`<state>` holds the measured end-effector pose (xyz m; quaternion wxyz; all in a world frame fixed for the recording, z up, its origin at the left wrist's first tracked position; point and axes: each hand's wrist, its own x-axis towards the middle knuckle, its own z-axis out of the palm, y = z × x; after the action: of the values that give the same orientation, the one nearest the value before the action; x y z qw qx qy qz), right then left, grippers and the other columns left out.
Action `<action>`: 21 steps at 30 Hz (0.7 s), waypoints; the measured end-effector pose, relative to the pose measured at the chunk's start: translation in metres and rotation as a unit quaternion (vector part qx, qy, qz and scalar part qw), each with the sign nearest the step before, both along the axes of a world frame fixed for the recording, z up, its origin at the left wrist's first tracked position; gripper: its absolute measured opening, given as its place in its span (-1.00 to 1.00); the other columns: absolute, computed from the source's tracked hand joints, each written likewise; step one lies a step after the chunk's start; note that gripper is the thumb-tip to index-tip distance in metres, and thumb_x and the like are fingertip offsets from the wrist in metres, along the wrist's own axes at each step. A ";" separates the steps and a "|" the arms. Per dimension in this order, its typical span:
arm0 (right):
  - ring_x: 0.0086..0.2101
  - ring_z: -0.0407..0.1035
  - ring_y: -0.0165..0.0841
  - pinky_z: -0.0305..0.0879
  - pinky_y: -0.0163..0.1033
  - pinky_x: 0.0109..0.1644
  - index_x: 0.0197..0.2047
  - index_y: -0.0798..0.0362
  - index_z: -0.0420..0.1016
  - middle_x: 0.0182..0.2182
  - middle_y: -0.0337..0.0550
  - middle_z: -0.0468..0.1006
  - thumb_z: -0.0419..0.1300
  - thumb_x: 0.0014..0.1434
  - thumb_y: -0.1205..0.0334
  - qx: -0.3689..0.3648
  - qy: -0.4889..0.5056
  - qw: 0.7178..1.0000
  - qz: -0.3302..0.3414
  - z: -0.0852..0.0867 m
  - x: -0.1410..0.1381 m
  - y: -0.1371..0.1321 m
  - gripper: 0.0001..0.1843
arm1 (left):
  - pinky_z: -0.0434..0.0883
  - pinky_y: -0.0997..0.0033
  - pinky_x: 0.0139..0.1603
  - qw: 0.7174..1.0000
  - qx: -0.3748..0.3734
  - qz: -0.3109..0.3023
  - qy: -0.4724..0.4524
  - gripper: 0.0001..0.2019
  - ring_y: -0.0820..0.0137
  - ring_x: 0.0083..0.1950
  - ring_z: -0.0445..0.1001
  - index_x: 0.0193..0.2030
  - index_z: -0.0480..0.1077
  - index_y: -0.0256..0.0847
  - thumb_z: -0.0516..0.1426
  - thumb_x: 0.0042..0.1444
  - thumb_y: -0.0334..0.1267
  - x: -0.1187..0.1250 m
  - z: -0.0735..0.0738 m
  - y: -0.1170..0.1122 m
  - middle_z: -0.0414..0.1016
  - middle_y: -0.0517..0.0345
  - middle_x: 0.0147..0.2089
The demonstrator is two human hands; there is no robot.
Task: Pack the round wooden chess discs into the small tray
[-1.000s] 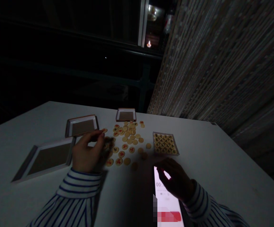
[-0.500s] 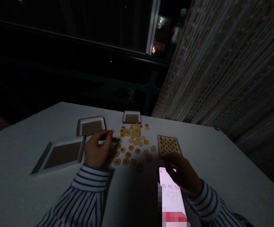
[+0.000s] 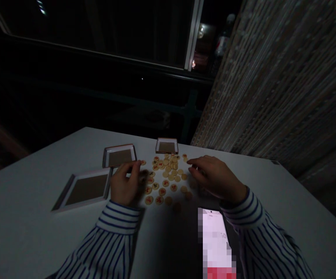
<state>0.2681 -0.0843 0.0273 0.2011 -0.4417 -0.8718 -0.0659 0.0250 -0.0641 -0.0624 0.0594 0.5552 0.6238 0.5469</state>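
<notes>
Round wooden xiangqi pieces, some with red or black characters and some showing plain faces, lie in a loose cluster (image 3: 171, 178) at the middle of the table. My left hand (image 3: 124, 184) is at the cluster's left side, thumb and index finger pinched at the edge of one red-marked xiangqi piece (image 3: 143, 162). Over the right side of the cluster reaches my right hand (image 3: 218, 177). Its thumb and index finger are apart, with the index fingertip close to a plain piece (image 3: 185, 159). The filled tray of pieces is hidden beneath the right hand.
Three shallow trays stand on the white table (image 3: 83, 240): a large one (image 3: 88, 190) at left, a second (image 3: 120, 157) behind it, a small one (image 3: 167, 146) at the back. A lit phone (image 3: 216, 232) lies at front right. A string curtain (image 3: 252, 85) hangs on the right.
My right hand has moved up and forward, from the filled tray by the phone to the right edge of the cluster. My left hand keeps its pinch. The view has shifted slightly.
</notes>
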 end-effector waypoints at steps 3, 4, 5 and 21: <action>-0.22 0.37 -0.31 0.26 -0.18 -0.13 -0.11 0.08 0.44 -0.23 -0.09 0.53 0.00 0.16 0.24 0.011 0.009 1.000 -0.001 0.000 -0.003 0.006 -0.71 | 0.37 0.37 -0.22 1.000 0.008 0.014 -0.014 -0.72 0.35 -0.28 0.46 -0.27 0.43 -0.21 0.02 0.06 -0.08 -0.003 -0.004 0.002 0.50 0.09 -0.30; -0.22 0.37 -0.31 0.26 -0.18 -0.13 -0.11 0.08 0.44 -0.23 -0.09 0.53 0.00 0.16 0.24 0.015 0.011 1.000 0.000 -0.001 -0.003 0.007 -0.71 | 0.37 0.36 -0.21 1.000 0.012 0.018 -0.017 -0.72 0.35 -0.26 0.46 -0.25 0.43 -0.21 0.03 0.05 -0.09 -0.003 -0.004 0.002 0.50 0.09 -0.29; -0.22 0.37 -0.31 0.27 -0.18 -0.14 -0.11 0.08 0.44 -0.23 -0.08 0.53 0.00 0.16 0.23 0.018 0.012 1.000 0.000 -0.002 -0.002 0.009 -0.71 | 0.37 0.36 -0.20 0.999 0.014 0.021 -0.020 -0.73 0.35 -0.25 0.45 -0.23 0.42 -0.21 0.03 0.05 -0.10 -0.003 -0.004 0.003 0.50 0.10 -0.28; -0.26 0.38 -0.32 0.22 -0.25 -0.21 -0.19 0.05 0.46 -0.29 -0.14 0.54 -0.03 0.16 0.24 -0.042 -0.085 0.995 -0.017 -0.004 0.016 0.020 -0.74 | 0.42 0.41 -0.33 0.982 -0.023 0.018 -0.189 -0.71 0.41 -0.40 0.45 -0.37 0.44 -0.25 0.12 -0.09 -0.04 -0.007 0.005 0.007 0.48 0.15 -0.46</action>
<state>0.2838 -0.0639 0.0233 0.1067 -0.4572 -0.8802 -0.0701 0.0180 -0.0575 -0.0577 0.1793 0.4287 0.6240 0.6282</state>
